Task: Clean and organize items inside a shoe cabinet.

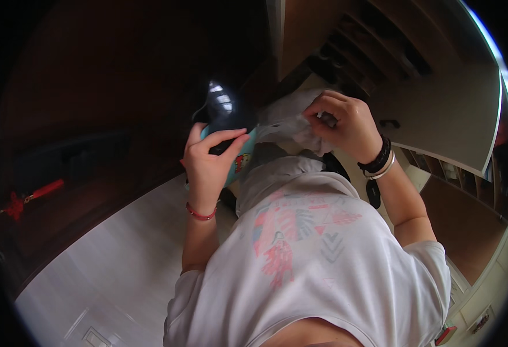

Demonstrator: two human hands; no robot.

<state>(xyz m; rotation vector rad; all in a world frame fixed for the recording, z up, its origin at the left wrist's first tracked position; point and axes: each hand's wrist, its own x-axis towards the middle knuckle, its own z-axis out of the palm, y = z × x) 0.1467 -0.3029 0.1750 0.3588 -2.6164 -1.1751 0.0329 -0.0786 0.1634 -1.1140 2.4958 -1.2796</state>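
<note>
My left hand (210, 156) is closed on a teal item (247, 141) with a small red and yellow figure printed on it. Beside its fingertips, a glossy dark pointed piece (220, 103) catches the light; its kind and how it joins the teal item are not clear. Thumb and fingers of my right hand (343, 121) pinch the edge of a thin, whitish, see-through plastic bag (291, 124). The bag stretches between the two hands, and its near end reaches the teal item. What lies inside the bag cannot be made out.
At the upper right stands a cabinet with dark slanted shelves (375, 46) and a pale open door (451, 115). A dark brown door (103, 75) fills the left, with a red hanging ornament (17, 205). Below it runs light tiled floor (121, 266).
</note>
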